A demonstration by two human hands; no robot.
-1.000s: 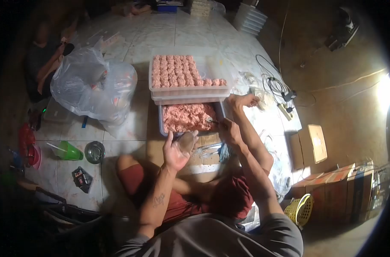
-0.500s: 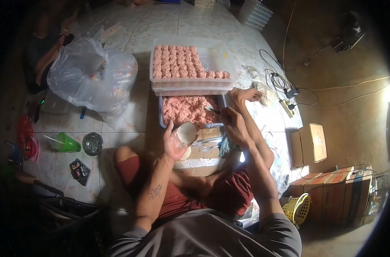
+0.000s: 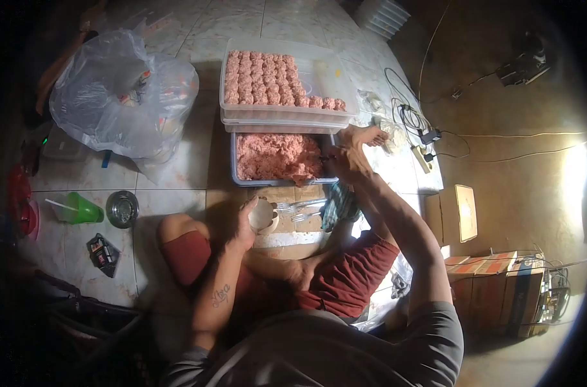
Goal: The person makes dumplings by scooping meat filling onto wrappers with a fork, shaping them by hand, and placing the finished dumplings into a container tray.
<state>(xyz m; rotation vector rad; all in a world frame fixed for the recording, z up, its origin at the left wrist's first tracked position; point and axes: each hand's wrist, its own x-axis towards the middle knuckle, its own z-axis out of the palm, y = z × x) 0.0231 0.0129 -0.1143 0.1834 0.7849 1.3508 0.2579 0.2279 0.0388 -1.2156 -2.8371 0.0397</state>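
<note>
My left hand (image 3: 246,226) holds a thin, round, pale dough wrapper (image 3: 263,215) between thumb and fingers, low over the cardboard. Part of another pale round piece shows just behind it. My right hand (image 3: 346,166) is closed round the handle of a metal utensil at the right edge of a blue-rimmed tub (image 3: 234,169). The utensil's head is dark and hard to make out against the pink minced meat (image 3: 274,155) in the tub. Beyond stands a clear plastic box (image 3: 326,77) with rows of small meat-filled pieces (image 3: 258,80).
Several forks (image 3: 300,206) and a checked cloth (image 3: 338,205) lie in front of the tub. To the left are a large plastic bag (image 3: 126,97), a green cup (image 3: 84,208) and a glass ashtray (image 3: 122,209). Cables and a power strip (image 3: 424,158) lie to the right.
My left hand has drawn back from the tub toward my lap with the wrapper. My right hand stays at the tub's right side, the utensil's shiny head now harder to see. The view has shifted slightly.
</note>
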